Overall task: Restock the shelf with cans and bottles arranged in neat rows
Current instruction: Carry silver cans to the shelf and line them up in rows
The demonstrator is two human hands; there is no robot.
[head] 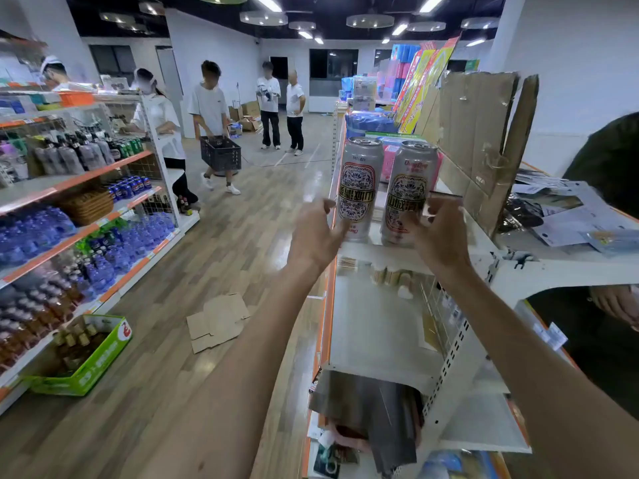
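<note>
One tall, smooth silver aluminium can [359, 188] with an ornate red-and-gold label stands upright on the flat white metal shelf [373, 252], just ahead of your left grip [316, 236], whose spread-apart fingers touch its lower side. Your right grip [441, 236] is curled round the lower part of a matching cylindrical can [409, 188] beside the first. Creased brown cardboard [477, 126] leans beyond that grip, to its right.
</note>
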